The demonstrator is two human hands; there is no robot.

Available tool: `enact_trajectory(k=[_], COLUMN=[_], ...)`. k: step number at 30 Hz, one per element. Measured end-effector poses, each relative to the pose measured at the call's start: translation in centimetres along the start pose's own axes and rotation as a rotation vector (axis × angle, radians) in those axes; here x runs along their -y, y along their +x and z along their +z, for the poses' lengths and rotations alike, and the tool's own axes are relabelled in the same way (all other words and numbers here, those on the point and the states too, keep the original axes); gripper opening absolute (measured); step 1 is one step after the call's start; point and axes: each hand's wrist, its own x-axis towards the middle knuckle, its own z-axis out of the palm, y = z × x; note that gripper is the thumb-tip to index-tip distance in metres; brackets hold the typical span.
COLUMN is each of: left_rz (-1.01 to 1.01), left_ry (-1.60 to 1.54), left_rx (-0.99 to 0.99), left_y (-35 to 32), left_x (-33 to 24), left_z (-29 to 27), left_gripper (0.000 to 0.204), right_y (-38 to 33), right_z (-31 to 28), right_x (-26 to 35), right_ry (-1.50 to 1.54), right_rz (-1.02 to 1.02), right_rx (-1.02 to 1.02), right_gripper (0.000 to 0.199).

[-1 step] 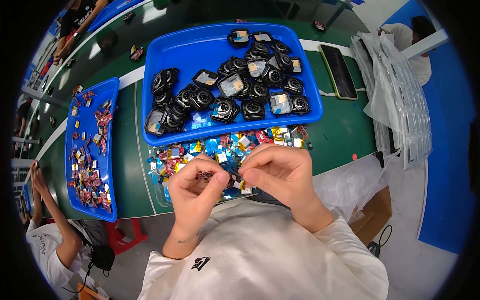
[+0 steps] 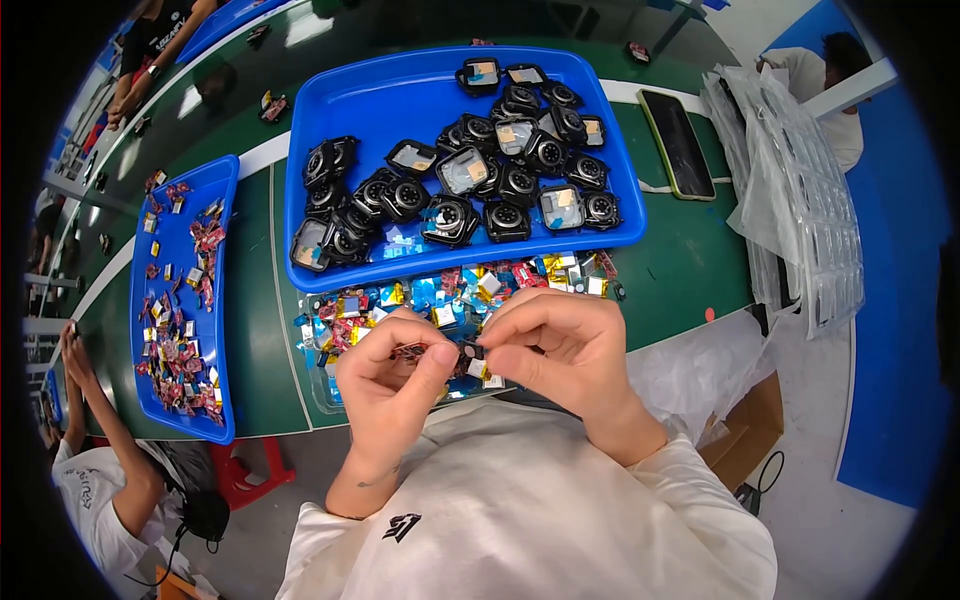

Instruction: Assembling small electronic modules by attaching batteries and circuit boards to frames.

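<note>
Both hands meet right over the clear plastic tray (image 2: 322, 392) of colourful little parts. The left hand (image 2: 390, 375) and right hand (image 2: 560, 350) pinch one tiny black component (image 2: 470, 351) between their fingertips, just below the big blue plastic tray (image 2: 400, 95) of black round housings (image 2: 450, 218).

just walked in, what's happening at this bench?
A person's left hand and right hand pinch a small dark part between the fingertips, held over a clear tray of small colourful components. Behind it, a large blue tray holds black round housings. A narrower blue tray of small parts sits to the left, a dark phone to the right.
</note>
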Motion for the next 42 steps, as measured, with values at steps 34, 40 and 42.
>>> enact_trajectory(k=[34, 40, 42], left_rz=[-0.088, -0.076, -0.083], left_ry=[-0.232, -0.189, -0.149], left_rx=[0.067, 0.058, 0.05], left_y=[0.2, 0.0, -0.3], left_x=[-0.2, -0.4, -0.8], left_z=[-0.9, -1.2, -1.1], left_gripper=[0.003, 0.005, 0.005], right_y=[2.1, 5.1, 7.9], right_z=[-1.8, -2.5, -3.4], right_x=[-0.3, 1.0, 1.5], right_ry=[-0.864, -0.951, -1.035], right_rz=[-0.443, -0.491, -0.542], right_rx=[0.14, 0.315, 0.301], right_gripper=[0.033, 0.04, 0.032])
